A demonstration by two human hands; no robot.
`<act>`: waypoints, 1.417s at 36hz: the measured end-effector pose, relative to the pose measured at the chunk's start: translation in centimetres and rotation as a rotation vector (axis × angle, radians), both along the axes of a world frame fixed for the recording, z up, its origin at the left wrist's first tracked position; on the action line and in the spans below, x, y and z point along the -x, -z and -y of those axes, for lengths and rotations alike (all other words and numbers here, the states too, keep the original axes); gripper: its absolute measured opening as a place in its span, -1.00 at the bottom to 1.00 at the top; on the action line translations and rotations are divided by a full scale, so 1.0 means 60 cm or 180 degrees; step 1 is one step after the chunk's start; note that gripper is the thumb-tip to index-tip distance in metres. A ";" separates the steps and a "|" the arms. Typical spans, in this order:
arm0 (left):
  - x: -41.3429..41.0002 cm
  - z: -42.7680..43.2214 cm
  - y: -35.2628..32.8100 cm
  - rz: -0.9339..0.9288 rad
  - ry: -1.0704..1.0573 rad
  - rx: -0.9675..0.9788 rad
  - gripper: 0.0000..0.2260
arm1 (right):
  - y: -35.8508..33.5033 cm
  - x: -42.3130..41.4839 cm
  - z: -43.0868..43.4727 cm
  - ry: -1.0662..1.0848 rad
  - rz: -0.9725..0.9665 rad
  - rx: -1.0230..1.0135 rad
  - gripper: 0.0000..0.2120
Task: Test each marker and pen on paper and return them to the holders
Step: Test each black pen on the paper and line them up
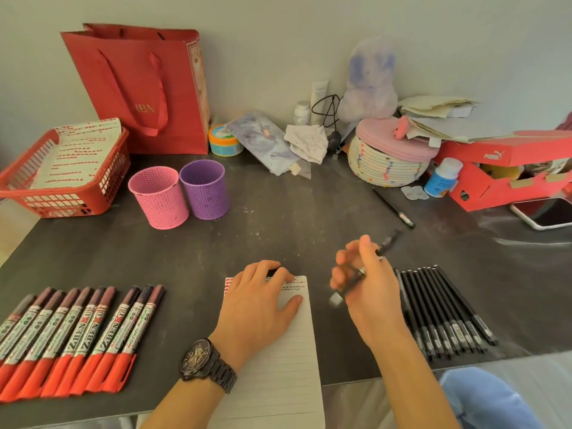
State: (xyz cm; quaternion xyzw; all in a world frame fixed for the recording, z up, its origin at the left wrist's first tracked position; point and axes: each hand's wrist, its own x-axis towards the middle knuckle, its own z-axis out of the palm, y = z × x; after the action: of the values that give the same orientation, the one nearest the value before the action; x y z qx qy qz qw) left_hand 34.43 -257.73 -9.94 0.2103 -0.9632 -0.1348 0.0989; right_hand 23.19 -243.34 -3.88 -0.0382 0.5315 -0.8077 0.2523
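Black-barrelled and smeared by motion, the slim pen (pixel 387 244) sits pinched in the fingers of the right hand (pixel 368 292), lifted off the dark grey counter (pixel 263 230) just right of the lined white notepad (pixel 288 351). The left hand (pixel 260 298) lies palm down on the pad's upper part, fingers relaxed, pinning the paper.

Risks, as I judge them: the pen is gripped loosely near mid-barrel, so it could slip and roll into the row of black pens (pixel 445 311) close beside that hand, mixing tested with untested. If the left hand lifts, the pad may skid under the stroke. The perforated pink holder (pixel 158 199) and its purple twin (pixel 204 190) stand well apart at the far left, so the reach back crosses the pad, and a sleeve or wrist could nudge the row of red-capped markers (pixel 71 339).

Hard to read: the pen's tip and a pale blur at its near end — capped or not, I cannot tell. A small dark piece (pixel 274 271) shows at the left fingertips; it may be a cap. The scribbles at the pad's top are partly covered, and its bottom edge is cut off.
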 end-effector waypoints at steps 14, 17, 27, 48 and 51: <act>0.143 -0.021 -0.074 0.0527 0.0712 0.0253 -0.61 | -0.061 0.031 -0.269 0.0374 0.0847 0.1243 -0.42; 0.224 -0.055 -0.093 0.0674 0.0941 0.0142 -0.59 | -0.052 0.042 -0.348 0.0680 0.0802 0.1254 -0.35; 0.457 -0.178 -0.076 0.0605 0.0822 -0.0243 -0.64 | 0.094 0.053 -0.539 0.2209 0.1606 0.1108 -0.43; 0.519 -0.242 -0.024 0.0223 0.1167 -0.0428 -0.91 | 0.546 0.168 -0.582 0.2021 0.2996 -0.1454 -0.83; 0.520 -0.242 -0.020 0.0146 0.1186 -0.0418 -0.91 | 0.558 0.161 -0.557 0.1720 0.3057 -0.1605 -0.76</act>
State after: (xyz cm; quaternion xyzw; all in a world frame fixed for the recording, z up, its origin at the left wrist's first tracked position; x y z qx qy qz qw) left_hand 3.26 -243.23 -8.76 0.0374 -0.9766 -0.2085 0.0364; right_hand 13.54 -209.94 -37.37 0.5279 0.5241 -0.6193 0.2511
